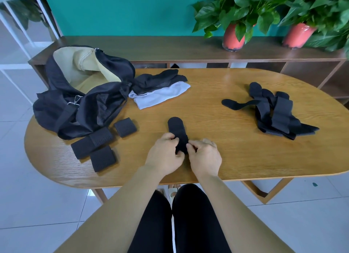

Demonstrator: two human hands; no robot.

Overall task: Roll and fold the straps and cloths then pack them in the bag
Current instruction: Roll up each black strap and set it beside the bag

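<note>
A black strap [176, 127] lies lengthwise on the wooden table [226, 158], its rounded end pointing away from me. My left hand [165, 153] and my right hand [204, 155] pinch its near end, which is partly rolled up between my fingers. Three rolled black straps [103, 149] sit at the left near the open black bag [79, 101] with its tan lining. A loose pile of black straps [273, 111] lies at the right. Black and white cloths [160, 88] lie beside the bag.
Behind the table stands a low dark wooden shelf [188, 48] with two potted plants [234, 35] in red pots against a teal wall. The floor is pale tile. My legs show under the table's near edge.
</note>
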